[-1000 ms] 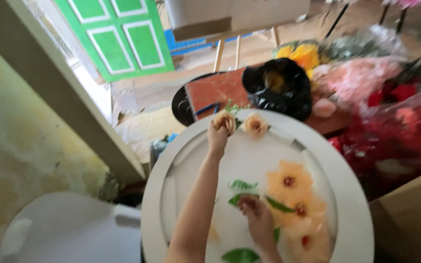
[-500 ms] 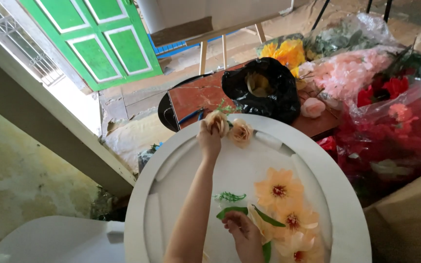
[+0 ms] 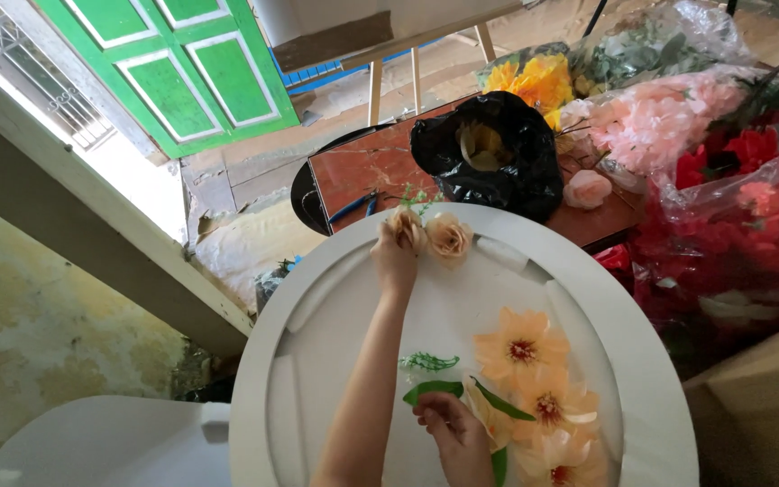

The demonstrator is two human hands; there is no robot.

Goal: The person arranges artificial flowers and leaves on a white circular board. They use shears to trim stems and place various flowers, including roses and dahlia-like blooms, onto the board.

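Observation:
A round white board (image 3: 317,361) lies flat in front of me. My left hand (image 3: 396,257) reaches to its far rim and grips a peach rose (image 3: 405,227). A second peach rose (image 3: 450,239) sits right beside it on the rim. Near me, my right hand (image 3: 457,440) is closed on a green leaf (image 3: 432,390) that lies against a cluster of orange flowers (image 3: 523,347). A small green sprig (image 3: 427,362) lies just above the leaf.
A black plastic bag (image 3: 489,162) stands open on a reddish tabletop (image 3: 362,171) beyond the board. Bagged yellow, pink and red flowers (image 3: 678,135) pile up at the right. A green door (image 3: 182,72) is at the far left, and a white curved object (image 3: 110,446) at the lower left.
My view has shifted a little, so the board sits lower and more central. My left hand stays on the peach rose at the far rim and my right hand stays by the leaves.

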